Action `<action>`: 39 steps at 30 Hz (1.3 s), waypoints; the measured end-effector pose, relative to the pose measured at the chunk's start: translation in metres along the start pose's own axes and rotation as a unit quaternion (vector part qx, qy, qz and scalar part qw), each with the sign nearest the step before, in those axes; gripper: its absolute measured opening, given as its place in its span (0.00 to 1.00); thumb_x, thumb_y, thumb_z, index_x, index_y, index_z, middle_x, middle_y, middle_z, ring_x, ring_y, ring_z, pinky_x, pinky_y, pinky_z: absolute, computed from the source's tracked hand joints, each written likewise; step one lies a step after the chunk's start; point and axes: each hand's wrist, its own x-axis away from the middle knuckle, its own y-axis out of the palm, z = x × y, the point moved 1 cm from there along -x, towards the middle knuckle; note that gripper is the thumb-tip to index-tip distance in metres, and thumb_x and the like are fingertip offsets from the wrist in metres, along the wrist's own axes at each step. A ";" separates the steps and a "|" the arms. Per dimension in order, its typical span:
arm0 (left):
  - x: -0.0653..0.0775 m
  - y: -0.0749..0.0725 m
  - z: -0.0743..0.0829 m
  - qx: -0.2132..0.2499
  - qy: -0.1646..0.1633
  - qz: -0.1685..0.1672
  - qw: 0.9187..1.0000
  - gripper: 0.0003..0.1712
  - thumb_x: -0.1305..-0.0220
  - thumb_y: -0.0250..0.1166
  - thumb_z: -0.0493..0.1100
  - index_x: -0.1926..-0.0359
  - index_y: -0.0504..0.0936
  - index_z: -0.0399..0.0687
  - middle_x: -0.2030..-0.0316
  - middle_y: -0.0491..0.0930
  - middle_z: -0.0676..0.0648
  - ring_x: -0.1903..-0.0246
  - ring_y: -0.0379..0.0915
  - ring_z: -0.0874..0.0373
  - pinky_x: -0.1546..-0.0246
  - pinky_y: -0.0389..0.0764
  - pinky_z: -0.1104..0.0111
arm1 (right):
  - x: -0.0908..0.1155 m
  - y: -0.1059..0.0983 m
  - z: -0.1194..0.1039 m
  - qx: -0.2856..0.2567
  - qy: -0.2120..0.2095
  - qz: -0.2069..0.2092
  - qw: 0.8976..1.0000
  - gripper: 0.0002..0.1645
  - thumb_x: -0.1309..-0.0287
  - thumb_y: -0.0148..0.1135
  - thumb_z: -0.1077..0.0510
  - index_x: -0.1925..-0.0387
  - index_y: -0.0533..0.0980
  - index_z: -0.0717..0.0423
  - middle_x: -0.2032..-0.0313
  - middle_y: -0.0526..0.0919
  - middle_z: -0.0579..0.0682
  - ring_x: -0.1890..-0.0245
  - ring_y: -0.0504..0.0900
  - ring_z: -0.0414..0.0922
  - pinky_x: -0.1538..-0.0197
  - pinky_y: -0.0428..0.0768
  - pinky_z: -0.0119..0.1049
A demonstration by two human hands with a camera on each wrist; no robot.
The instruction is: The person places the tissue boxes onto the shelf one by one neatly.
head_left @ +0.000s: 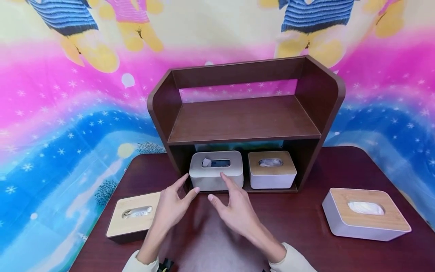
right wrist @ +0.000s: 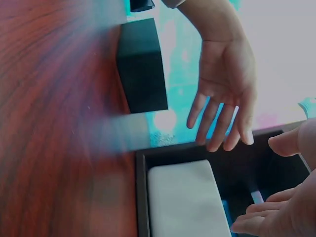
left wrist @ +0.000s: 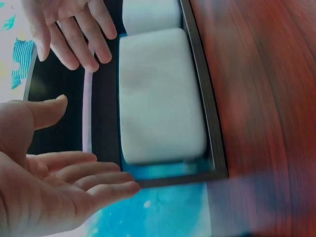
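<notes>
A grey tissue box with an oval slot on top stands in the lower left of a dark brown desk shelf. In front of it are both hands, fingers spread and relaxed, holding nothing. My left hand is near the box's left front corner, and my right hand overlaps its front right part in the head view. The left wrist view has the box's pale front beyond the left fingers. In the right wrist view, the right hand is beside the box.
Beside the grey box in the shelf sits a wood-topped tissue box. Another wood-topped box stands on the table at the right. At the left, partly behind my left arm, lies a dark box with a light lid.
</notes>
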 end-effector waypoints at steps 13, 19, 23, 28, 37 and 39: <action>0.016 -0.048 -0.039 -0.046 0.024 -0.016 0.999 0.48 0.27 0.69 0.64 0.17 0.64 0.48 0.17 0.61 0.41 0.23 0.66 0.39 0.24 0.68 0.38 | -0.004 0.049 -0.003 -0.003 -0.012 -0.100 0.995 0.48 0.32 0.72 0.45 0.20 0.65 0.62 0.22 0.71 0.60 0.20 0.69 0.55 0.20 0.69 0.56; 0.023 -0.069 -0.061 -0.059 0.028 -0.003 0.998 0.53 0.28 0.70 0.64 0.16 0.60 0.44 0.16 0.57 0.39 0.17 0.53 0.35 0.26 0.68 0.35 | -0.005 0.073 -0.005 -0.007 -0.001 -0.133 0.991 0.53 0.34 0.73 0.41 0.18 0.62 0.60 0.20 0.67 0.58 0.19 0.67 0.53 0.20 0.69 0.55; 0.027 -0.083 -0.077 -0.075 0.011 -0.004 0.997 0.56 0.30 0.71 0.65 0.14 0.55 0.46 0.15 0.53 0.38 0.17 0.49 0.32 0.27 0.63 0.30 | -0.004 0.087 -0.005 -0.006 0.006 -0.152 0.988 0.57 0.35 0.73 0.37 0.17 0.60 0.59 0.18 0.65 0.56 0.19 0.66 0.54 0.19 0.69 0.55; 0.035 -0.101 -0.099 -0.100 -0.038 -0.024 0.994 0.60 0.28 0.68 0.66 0.12 0.44 0.50 0.13 0.44 0.40 0.17 0.44 0.30 0.30 0.61 0.24 | -0.003 0.105 -0.005 -0.012 0.013 -0.172 0.985 0.60 0.37 0.73 0.35 0.16 0.58 0.57 0.17 0.62 0.55 0.18 0.64 0.54 0.19 0.68 0.56; 0.042 -0.119 -0.140 -0.117 -0.116 -0.067 0.984 0.63 0.23 0.60 0.69 0.14 0.27 0.48 0.15 0.34 0.28 0.21 0.43 0.18 0.31 0.60 0.22 | 0.001 0.132 -0.006 -0.009 0.016 -0.190 0.982 0.63 0.40 0.76 0.34 0.16 0.58 0.58 0.16 0.61 0.55 0.17 0.63 0.53 0.18 0.67 0.49; 0.044 -0.121 -0.146 -0.109 -0.117 -0.069 0.985 0.64 0.23 0.60 0.67 0.14 0.25 0.45 0.16 0.35 0.25 0.22 0.44 0.17 0.31 0.60 0.23 | 0.002 0.137 -0.006 -0.005 0.013 -0.194 0.981 0.63 0.40 0.76 0.35 0.16 0.58 0.59 0.17 0.62 0.55 0.17 0.64 0.53 0.18 0.67 0.47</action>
